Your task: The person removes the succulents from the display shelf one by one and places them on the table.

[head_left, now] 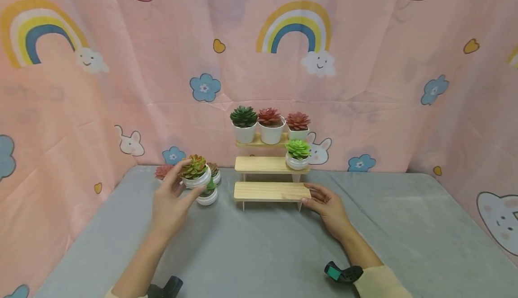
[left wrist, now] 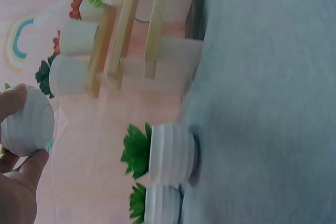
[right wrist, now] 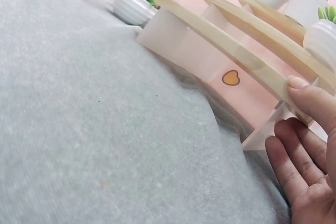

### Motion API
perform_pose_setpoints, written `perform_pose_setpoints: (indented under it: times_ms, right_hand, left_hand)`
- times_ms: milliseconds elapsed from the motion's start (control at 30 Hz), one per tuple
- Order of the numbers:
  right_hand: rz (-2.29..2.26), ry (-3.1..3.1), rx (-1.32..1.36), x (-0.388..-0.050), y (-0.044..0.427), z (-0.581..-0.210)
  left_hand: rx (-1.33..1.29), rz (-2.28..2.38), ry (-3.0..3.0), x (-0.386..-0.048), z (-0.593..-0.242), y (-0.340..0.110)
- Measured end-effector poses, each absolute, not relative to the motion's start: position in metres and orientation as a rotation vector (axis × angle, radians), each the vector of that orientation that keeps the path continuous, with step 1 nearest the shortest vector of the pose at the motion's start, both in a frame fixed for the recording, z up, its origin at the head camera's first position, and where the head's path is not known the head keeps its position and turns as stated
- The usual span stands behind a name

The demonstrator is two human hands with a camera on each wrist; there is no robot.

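Standing here, I see the left hand [head_left: 171, 204] with thumb and fingers curved about an orange-green succulent [head_left: 194, 166], holding it aloft left of the stepped stand [head_left: 263, 165]. It's probably light, its white pot [head_left: 197, 181] stiff and perhaps slick, so the pot's ribbed wall seems a surer hold than the leaves. The right hand [head_left: 329, 209] pinches the right end of the stand's lowest board [head_left: 269, 191]. Other potted plants [head_left: 207, 197] sit left of the stand; a bright-green succulent [head_left: 298, 149] occupies its middle board, three pots [head_left: 272, 134] its top.
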State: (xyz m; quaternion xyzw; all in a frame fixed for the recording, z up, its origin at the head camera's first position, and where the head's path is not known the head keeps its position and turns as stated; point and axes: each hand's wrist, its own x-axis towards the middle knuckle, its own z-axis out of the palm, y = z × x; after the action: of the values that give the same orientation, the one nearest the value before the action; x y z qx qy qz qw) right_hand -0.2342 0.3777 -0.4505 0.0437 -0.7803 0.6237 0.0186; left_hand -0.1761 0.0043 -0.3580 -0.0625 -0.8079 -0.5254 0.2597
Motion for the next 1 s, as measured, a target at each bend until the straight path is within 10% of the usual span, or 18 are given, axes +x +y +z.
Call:
perform_pose_setpoints:
  times_ms: [1000]
  right_hand:
    - [1.936, -2.448, 0.089, -0.233, 0.378, -0.449]
  left_hand:
    - [0.054, -1.425, -2.277, -0.194, -0.402, -0.054]
